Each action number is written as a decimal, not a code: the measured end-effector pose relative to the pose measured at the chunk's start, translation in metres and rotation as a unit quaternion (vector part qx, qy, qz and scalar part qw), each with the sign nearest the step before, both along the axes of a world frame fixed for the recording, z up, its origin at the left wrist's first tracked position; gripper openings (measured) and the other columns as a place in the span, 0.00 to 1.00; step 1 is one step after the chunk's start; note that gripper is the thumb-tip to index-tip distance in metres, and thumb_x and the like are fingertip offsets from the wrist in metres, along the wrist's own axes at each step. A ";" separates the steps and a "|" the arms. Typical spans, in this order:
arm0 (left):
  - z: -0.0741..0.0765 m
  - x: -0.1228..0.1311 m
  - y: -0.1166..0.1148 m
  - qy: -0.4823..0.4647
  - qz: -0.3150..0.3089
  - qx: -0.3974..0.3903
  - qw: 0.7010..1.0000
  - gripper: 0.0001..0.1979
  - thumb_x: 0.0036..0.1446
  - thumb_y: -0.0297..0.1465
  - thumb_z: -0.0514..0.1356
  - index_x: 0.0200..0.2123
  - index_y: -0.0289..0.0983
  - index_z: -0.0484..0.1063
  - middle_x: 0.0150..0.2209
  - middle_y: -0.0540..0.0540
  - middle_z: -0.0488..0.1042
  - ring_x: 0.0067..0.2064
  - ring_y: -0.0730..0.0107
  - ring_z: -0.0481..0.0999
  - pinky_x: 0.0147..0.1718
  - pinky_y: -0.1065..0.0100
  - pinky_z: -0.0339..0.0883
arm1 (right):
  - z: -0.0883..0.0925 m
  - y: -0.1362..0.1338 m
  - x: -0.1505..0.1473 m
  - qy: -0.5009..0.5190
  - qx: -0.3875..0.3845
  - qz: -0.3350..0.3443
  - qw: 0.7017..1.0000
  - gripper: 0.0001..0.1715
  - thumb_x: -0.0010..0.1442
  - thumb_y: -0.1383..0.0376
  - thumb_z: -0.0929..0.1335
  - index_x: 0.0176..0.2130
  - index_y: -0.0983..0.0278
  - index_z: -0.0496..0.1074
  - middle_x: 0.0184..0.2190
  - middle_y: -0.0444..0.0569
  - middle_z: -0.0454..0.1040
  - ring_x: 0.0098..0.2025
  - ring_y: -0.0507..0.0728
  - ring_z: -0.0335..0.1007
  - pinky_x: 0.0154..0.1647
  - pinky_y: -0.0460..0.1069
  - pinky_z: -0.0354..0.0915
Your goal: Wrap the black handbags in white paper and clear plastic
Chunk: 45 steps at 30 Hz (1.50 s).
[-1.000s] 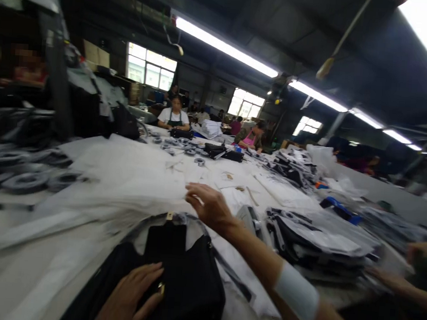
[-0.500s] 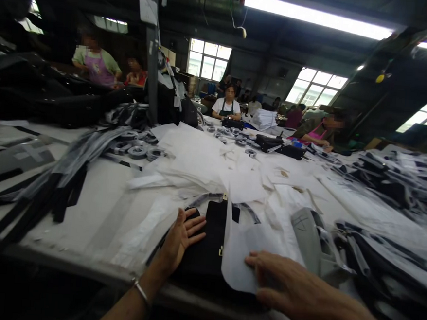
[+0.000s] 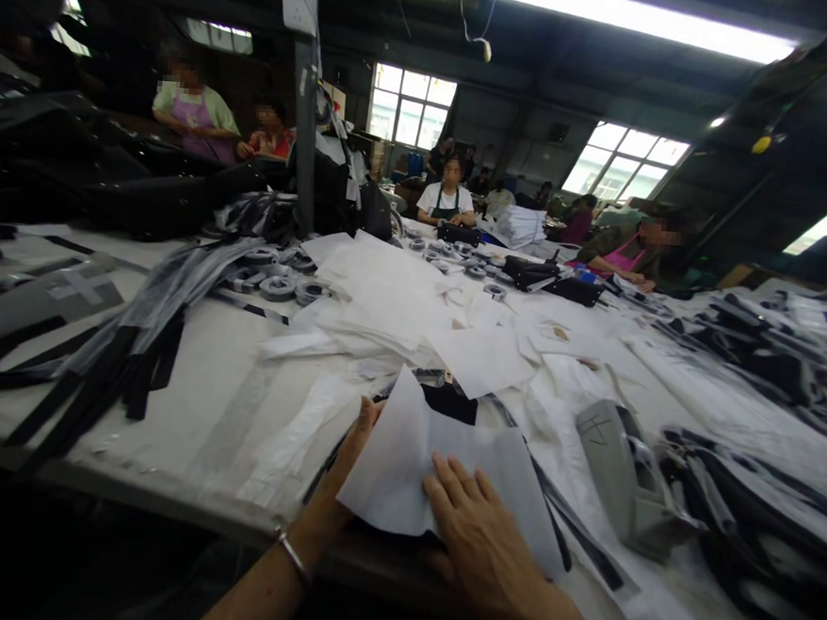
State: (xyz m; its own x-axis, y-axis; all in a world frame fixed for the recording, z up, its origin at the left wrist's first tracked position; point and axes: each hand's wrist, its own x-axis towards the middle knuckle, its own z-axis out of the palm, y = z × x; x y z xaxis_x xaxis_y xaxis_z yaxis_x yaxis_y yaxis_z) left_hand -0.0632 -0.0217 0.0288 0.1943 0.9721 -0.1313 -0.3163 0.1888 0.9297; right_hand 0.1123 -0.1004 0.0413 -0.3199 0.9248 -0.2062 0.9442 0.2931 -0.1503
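A black bag (image 3: 455, 405) lies in front of me at the table's front edge, with a small gold-coloured metal fitting (image 3: 448, 377) at its far side. A thin white sheet (image 3: 392, 464) covers most of it, its left part raised in a fold. My right hand (image 3: 473, 522) rests flat on the sheet, fingers stretched out. My left hand (image 3: 353, 452) is at the bag's left side, thumb up. The sheet hides most of its fingers, so I cannot see whether they grip anything. Dark straps (image 3: 586, 535) extend to the right of the bag.
White sheets (image 3: 379, 289) are spread beyond the bag. Wrapped black strips (image 3: 150, 329) and rolled coils (image 3: 278, 287) lie left. A grey form (image 3: 605, 465) and wrapped black pieces (image 3: 745, 522) are at right. Several people sit farther off; a post (image 3: 302, 142) rises behind the table.
The white sheet has swung leftward over the bag's black surface. My right hand has moved left onto it. My left hand, earlier open in plain view, is now partly behind the sheet.
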 end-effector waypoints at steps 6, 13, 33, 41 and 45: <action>0.009 -0.016 0.006 -0.092 -0.109 -0.005 0.990 0.33 0.57 0.45 0.64 0.60 0.34 0.65 0.52 0.36 0.75 0.51 0.46 0.77 0.50 0.52 0.70 | -0.008 -0.011 -0.004 0.000 0.052 -0.049 0.997 0.44 0.55 0.63 0.75 0.66 0.59 0.61 0.69 0.60 0.53 0.69 0.77 0.47 0.66 0.76 0.46; 0.002 -0.021 0.004 0.304 0.036 0.127 0.943 0.28 0.53 0.27 0.60 0.59 0.34 0.65 0.51 0.38 0.76 0.52 0.47 0.76 0.56 0.53 0.63 | 0.023 0.002 0.013 0.036 -0.050 0.008 0.998 0.47 0.56 0.60 0.74 0.69 0.58 0.56 0.70 0.55 0.51 0.70 0.70 0.47 0.69 0.68 0.47; -0.007 0.026 -0.012 0.513 -0.213 0.416 0.720 0.12 0.61 0.20 0.56 0.45 0.38 0.73 0.42 0.47 0.75 0.44 0.64 0.75 0.47 0.64 0.70 | 0.016 -0.010 0.022 0.093 -0.077 -0.013 0.993 0.55 0.54 0.56 0.75 0.69 0.72 0.51 0.69 0.64 0.46 0.71 0.71 0.42 0.70 0.69 0.41; -0.041 0.020 -0.019 0.431 -0.145 0.482 0.749 0.10 0.65 0.24 0.55 0.46 0.39 0.73 0.44 0.46 0.77 0.44 0.64 0.74 0.46 0.62 0.68 | -0.020 -0.002 0.043 0.186 0.039 -0.068 0.979 0.24 0.71 0.59 0.59 0.60 0.63 0.69 0.61 0.52 0.68 0.65 0.63 0.61 0.68 0.64 0.54; -0.047 0.020 -0.023 0.402 -0.122 0.543 0.727 0.12 0.66 0.23 0.53 0.47 0.41 0.71 0.46 0.48 0.78 0.44 0.64 0.76 0.44 0.63 0.65 | -0.049 -0.005 0.039 0.117 0.171 -0.043 0.977 0.22 0.68 0.65 0.63 0.58 0.64 0.71 0.59 0.52 0.70 0.62 0.64 0.66 0.64 0.64 0.62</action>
